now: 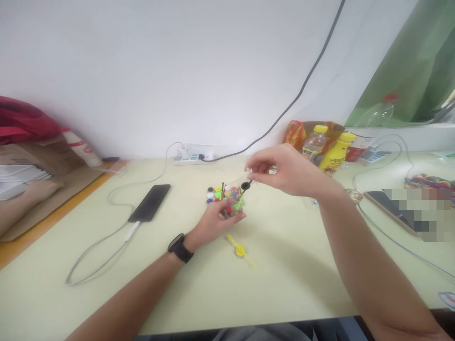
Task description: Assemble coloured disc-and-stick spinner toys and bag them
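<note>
My left hand (213, 222), with a black watch on its wrist, is closed round a small clear cup (232, 199) filled with colourful plastic pieces. My right hand (280, 170) hovers just above and to the right of the cup, pinching a thin stick that carries a black disc (245, 185) at its lower end. A yellow stick with a yellow disc (241, 250) lies on the pale table (249, 284) in front of the cup. Several small coloured discs (213, 194) lie just behind the cup.
A black phone (150, 202) on a white cable lies to the left. A white power strip (192, 154) sits against the wall. Bottles (336, 151) stand at the back right, with a second phone (389, 208) beyond them. Another person's arm (24, 199) rests at far left.
</note>
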{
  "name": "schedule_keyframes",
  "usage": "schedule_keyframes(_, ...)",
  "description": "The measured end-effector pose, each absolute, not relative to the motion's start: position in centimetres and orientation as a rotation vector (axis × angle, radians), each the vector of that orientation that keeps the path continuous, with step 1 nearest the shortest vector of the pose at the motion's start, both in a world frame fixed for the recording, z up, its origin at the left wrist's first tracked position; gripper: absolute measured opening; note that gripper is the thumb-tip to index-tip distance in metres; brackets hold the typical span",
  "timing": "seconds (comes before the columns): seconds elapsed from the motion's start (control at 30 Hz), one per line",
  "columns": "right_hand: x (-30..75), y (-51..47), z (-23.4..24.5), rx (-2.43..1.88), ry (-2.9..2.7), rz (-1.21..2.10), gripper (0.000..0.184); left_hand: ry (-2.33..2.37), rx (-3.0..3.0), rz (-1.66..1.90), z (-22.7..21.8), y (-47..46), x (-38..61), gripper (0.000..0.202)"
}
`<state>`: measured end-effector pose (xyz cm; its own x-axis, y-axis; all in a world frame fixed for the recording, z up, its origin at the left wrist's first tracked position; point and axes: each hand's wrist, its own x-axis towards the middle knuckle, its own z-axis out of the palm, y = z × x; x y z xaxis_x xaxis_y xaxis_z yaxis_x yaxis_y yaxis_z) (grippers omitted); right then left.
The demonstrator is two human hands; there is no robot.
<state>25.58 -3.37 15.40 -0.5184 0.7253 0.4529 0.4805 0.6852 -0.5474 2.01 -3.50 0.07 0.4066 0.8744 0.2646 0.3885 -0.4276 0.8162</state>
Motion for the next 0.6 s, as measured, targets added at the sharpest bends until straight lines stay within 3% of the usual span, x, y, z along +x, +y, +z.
schedule_keyframes(0.6,25.95,-2.43,15.28,-0.795,-1.966,0.603,0.030,1.051,1.865,0.940,0.15,-3.27,1.77,0.035)
